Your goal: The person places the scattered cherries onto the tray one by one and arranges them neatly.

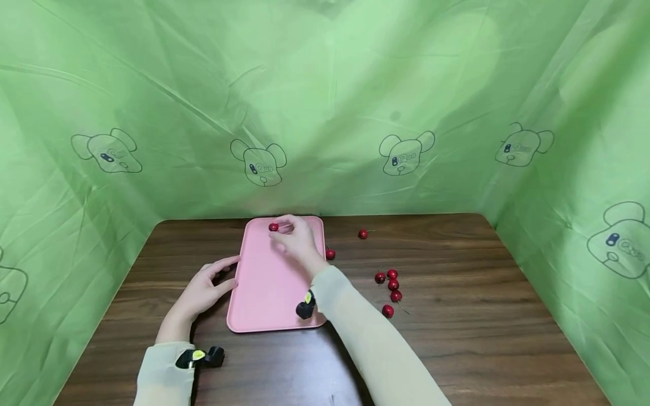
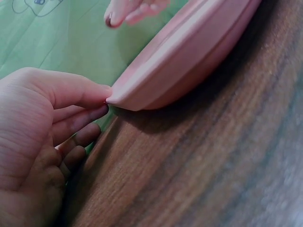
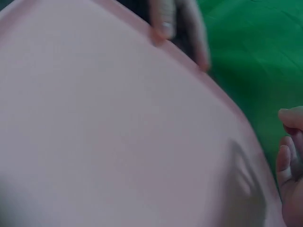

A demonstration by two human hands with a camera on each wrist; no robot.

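A pink tray lies on the wooden table. My left hand is at its left side, the thumb and a fingertip spread apart along the rim and touching it; in the left wrist view the hand meets the rim with its fingertips while the other fingers bend loosely below. Over the far part of the tray, my right hand pinches a red cherry between thumb and fingertips. In the right wrist view that hand shows only partly at the edge.
Several more cherries lie to the right of the tray: one cherry close by its right rim, another cherry farther back, and a loose group nearer the front. A green printed curtain hangs behind and beside the table.
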